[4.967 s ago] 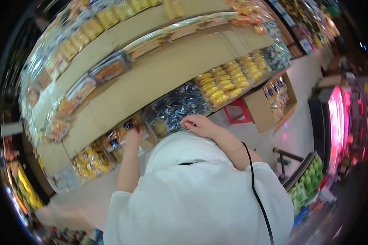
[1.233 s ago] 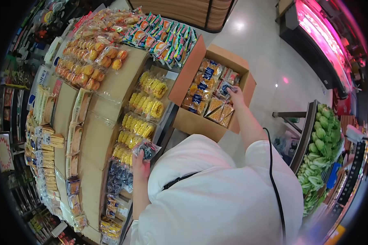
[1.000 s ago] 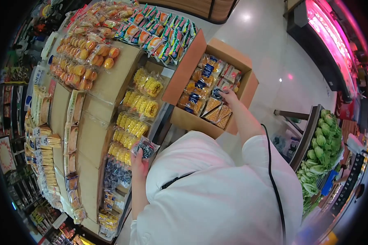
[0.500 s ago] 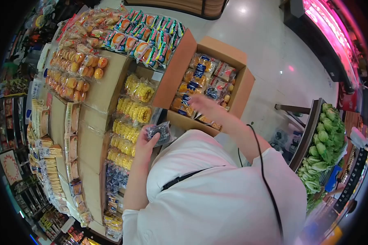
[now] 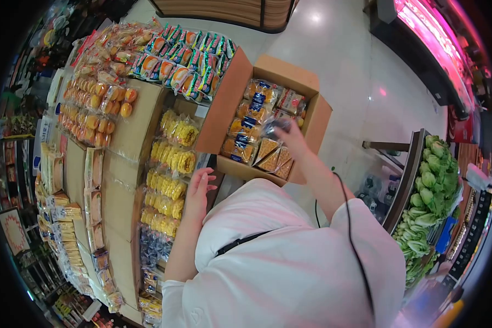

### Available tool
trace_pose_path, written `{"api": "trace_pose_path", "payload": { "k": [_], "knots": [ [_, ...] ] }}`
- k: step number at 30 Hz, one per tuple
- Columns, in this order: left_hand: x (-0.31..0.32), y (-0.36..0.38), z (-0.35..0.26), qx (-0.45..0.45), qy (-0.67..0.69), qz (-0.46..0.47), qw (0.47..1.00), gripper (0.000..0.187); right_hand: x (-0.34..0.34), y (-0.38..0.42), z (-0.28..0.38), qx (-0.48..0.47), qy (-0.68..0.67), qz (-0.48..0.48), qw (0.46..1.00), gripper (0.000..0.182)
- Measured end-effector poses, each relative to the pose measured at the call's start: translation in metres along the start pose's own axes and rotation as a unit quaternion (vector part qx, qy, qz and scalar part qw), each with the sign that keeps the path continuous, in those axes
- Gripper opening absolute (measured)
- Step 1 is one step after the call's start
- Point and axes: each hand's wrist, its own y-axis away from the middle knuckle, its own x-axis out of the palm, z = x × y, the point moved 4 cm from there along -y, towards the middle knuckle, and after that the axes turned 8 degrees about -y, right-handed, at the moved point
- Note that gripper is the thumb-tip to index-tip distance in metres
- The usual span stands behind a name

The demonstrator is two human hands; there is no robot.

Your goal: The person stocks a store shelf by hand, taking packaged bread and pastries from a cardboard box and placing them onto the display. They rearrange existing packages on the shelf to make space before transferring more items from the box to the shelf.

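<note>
A small dark plastic-wrapped packet [image 5: 275, 126], somewhat blurred, is at the fingers of my right hand [image 5: 293, 140], which is closed on it over the open cardboard box [image 5: 316, 123]. Inside the box, bagged golden pastries with blue labels [image 5: 245, 130] line the left side. Triangular packs [image 5: 269, 156] lie at the near end, below my right hand. My left hand [image 5: 198, 192] is open with its fingers apart and nothing in it, between my leg and the yellow packets [image 5: 165, 202] on the stand.
Dark blue packets [image 5: 156, 240] stand below the yellow ones. Bagged round buns [image 5: 95, 104] and green-and-white packets [image 5: 186, 63] top the cardboard-covered display [image 5: 127, 158]. On the right is a rack of leafy greens [image 5: 429, 186]. A black cable [image 5: 351, 229] hangs over my shirt.
My left hand has let go of the dark packet it held, which no longer shows there. My right hand has moved further over the box and closed on a dark packet. The view has shifted slightly.
</note>
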Motion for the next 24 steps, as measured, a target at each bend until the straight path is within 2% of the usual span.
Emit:
{"api": "trace_pose_path", "payload": {
  "k": [2,5,8,9,11,13,16,17,20,21,24],
  "knots": [
    [-0.012,0.006,0.011,-0.021,0.025,-0.021,0.999,0.024,-0.049,-0.043,-0.031,0.011,0.006,-0.082,0.997,0.047],
    [-0.025,0.018,0.023,-0.064,0.012,-0.050,0.997,0.023,-0.077,-0.073,-0.042,0.039,0.080,-0.183,0.979,0.045],
    [-0.037,0.026,0.036,-0.072,0.027,-0.060,0.995,0.023,-0.093,-0.104,-0.079,0.061,0.146,-0.157,0.975,0.042],
    [-0.041,0.027,0.036,-0.070,0.025,-0.073,0.995,0.023,-0.085,-0.101,-0.064,0.088,0.272,-0.141,0.948,0.047],
    [-0.047,0.033,0.042,-0.078,0.024,-0.102,0.991,0.022,-0.100,-0.118,-0.099,0.089,0.238,-0.138,0.957,0.050],
    [-0.056,0.039,0.048,-0.079,0.015,-0.131,0.988,0.023,-0.098,-0.126,-0.104,0.115,0.253,-0.119,0.953,0.053],
    [-0.076,0.052,0.057,-0.075,-0.009,-0.174,0.982,0.022,-0.094,-0.128,-0.111,0.156,0.183,-0.062,0.969,0.057],
    [-0.084,0.057,0.064,-0.065,-0.025,-0.189,0.980,0.022,-0.093,-0.125,-0.113,0.140,0.146,-0.069,0.977,0.066],
    [-0.115,0.081,0.098,-0.029,-0.061,-0.239,0.969,0.021,-0.093,-0.116,-0.093,0.110,0.406,-0.142,0.896,0.076],
    [-0.126,0.093,0.112,-0.016,-0.076,-0.257,0.963,0.021,-0.090,-0.112,-0.090,0.086,0.426,-0.151,0.888,0.074],
    [-0.164,0.135,0.155,-0.019,-0.076,-0.351,0.933,0.019,-0.069,-0.095,-0.065,-0.140,0.549,-0.186,0.803,0.066]
  ]
}}
